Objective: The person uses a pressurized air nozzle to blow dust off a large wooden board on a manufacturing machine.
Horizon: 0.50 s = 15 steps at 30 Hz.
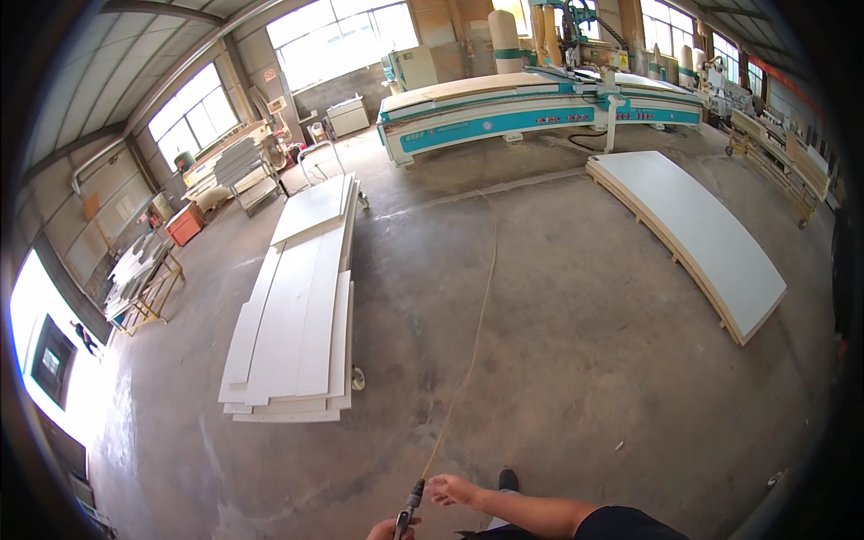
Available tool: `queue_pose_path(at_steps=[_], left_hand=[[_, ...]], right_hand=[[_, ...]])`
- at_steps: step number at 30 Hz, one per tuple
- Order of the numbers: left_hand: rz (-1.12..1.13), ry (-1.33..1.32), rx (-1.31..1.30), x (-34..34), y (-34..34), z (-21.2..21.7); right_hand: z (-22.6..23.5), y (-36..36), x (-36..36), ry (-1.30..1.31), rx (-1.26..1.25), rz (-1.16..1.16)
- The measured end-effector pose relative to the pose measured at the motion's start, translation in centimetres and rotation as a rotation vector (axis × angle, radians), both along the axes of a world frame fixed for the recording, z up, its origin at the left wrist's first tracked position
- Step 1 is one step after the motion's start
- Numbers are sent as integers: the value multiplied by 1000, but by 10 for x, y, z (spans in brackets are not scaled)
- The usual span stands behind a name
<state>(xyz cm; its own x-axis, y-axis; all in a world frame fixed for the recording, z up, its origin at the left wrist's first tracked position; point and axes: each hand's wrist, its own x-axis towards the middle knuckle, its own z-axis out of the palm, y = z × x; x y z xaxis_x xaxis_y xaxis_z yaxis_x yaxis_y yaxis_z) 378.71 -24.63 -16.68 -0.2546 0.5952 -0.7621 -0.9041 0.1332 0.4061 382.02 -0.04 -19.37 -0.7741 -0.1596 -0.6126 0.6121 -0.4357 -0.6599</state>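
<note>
At the lower edge, my left hand [389, 530] is closed around a small black and silver air tool [402, 520], whose lower part is cut off by the frame. A dark coupling [415, 493] joins the tool to a thin yellowish air hose [474, 346]. Just right of that coupling, my right hand [453, 490] is held with its fingers loosely apart and nothing visible in them. From there the hose runs away across the floor toward the far machine.
Left of the hose stands a wheeled cart stacked with white panels [292, 310]. A low stack of large white sheets [697, 225] lies at right. Across the back stretches a long teal and white cutting machine [504, 121]. A loaded rack [144, 283] stands at far left.
</note>
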Motion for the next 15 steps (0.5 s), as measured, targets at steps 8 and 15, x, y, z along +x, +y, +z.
queue_pose_path(at_steps=[8,15], left_hand=[[-101,23,-150,-95,110,-5],[-958,1612,-610,-198,262,77]], right_hand=[[28,96,-97,128,-54,-70],[14,201,-193,-110,159,-411]])
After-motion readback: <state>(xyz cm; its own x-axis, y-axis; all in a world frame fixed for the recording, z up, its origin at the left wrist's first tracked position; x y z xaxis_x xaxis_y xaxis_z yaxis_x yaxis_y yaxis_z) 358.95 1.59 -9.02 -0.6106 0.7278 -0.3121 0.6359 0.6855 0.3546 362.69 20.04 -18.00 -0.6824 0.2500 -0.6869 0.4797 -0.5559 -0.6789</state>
